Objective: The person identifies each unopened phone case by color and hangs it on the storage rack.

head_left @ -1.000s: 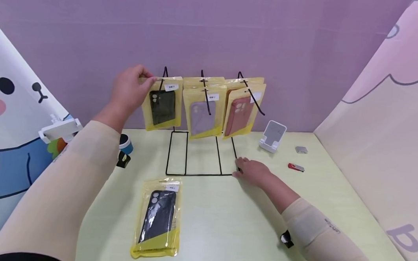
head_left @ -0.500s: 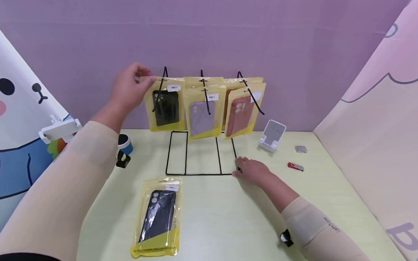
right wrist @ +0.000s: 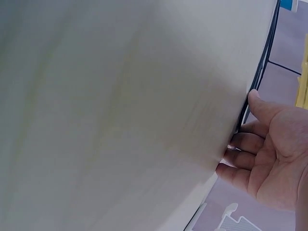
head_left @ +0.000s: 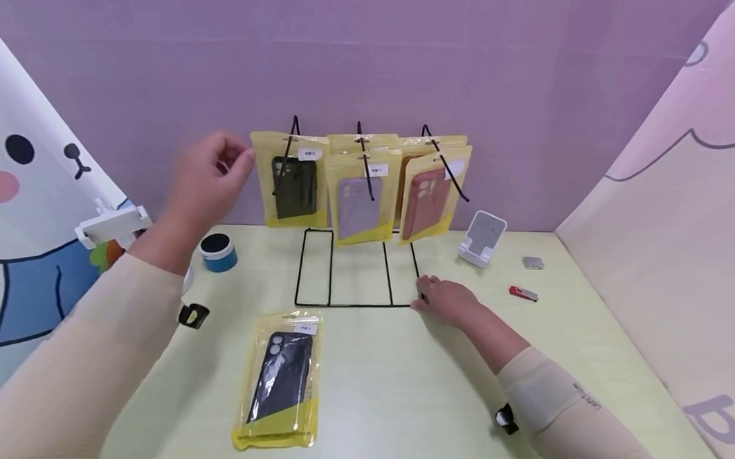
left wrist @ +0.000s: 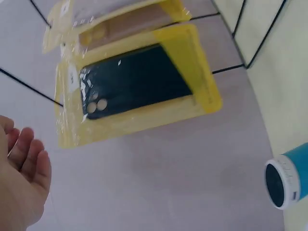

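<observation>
My left hand is just left of a bagged black phone case, its fingers loosely curled around nothing. In the left wrist view a gap shows between the fingertips and the yellow bag's edge. That bag hangs on the left hook of a black wire display rack. Bagged phone cases in purple and red hang on the middle and right hooks, with more bags behind them. My right hand grips the rack's front right base corner with thumb and fingers. Another bagged black phone case lies flat in front.
A blue and white round container stands at left, by a white holder. On the right are a white phone stand, a small grey piece and a red USB stick. A purple backdrop rises behind the rack.
My left hand has let go of the bagged black phone case's top edge and drawn back left and down. The bag shifted slightly right and hangs on its hook. My right hand has stayed put.
</observation>
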The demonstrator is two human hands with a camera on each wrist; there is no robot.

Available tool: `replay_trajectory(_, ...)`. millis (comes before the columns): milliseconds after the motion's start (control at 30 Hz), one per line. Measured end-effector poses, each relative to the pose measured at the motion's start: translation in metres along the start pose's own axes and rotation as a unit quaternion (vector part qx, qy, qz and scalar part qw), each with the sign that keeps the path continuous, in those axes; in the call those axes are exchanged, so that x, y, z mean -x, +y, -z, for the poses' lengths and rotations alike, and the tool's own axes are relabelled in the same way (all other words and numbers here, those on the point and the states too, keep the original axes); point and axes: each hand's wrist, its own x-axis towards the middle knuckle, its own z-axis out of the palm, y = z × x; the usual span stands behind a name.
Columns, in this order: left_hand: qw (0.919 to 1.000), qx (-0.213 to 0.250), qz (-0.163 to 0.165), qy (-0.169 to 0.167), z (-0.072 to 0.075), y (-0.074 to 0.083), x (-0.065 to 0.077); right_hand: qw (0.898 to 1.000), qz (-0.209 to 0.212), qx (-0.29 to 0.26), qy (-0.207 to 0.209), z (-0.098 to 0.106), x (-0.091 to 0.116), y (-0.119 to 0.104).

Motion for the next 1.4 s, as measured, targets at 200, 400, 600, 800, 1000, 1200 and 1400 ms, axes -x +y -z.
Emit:
replay_trajectory(200, 0.9612, -0.097, -0.028, -0.257, -0.016, -0.006, 0.036, 1.000, 0.005, -0.002, 0.005, 0.001, 0.001, 0.000)
replay_trajectory(400, 0.8991, -0.134, -0.048, -0.414, -0.039, -0.027, 0.075, 1.000, 0.000, -0.001, 0.005, -0.001, -0.001, 0.000)
replay_trajectory(600, 0.8770, -0.158, 0.011, -0.454, -0.055, -0.048, 0.100, 1.000, 0.006, 0.001, 0.005, -0.001, 0.000, 0.001)
replay_trajectory(800, 0.8700, -0.183, 0.033, -0.457, -0.068, -0.061, 0.112, 1.000, 0.002, -0.003, 0.004, -0.001, 0.001, 0.002)
replay_trajectory(1000, 0.8723, -0.183, 0.018, -0.453, -0.074, -0.070, 0.119, 1.000, 0.001, -0.001, 0.001, 0.000, 0.000, 0.000)
replay_trajectory(1200, 0.8721, -0.198, 0.028, -0.447, -0.078, -0.070, 0.122, 1.000, 0.004, 0.001, 0.002, 0.000, 0.001, -0.002)
replay_trajectory(1400, 0.8775, -0.196, 0.029, -0.437, -0.079, -0.071, 0.122, 1.000, 0.003, -0.002, 0.000, 0.001, 0.001, -0.003)
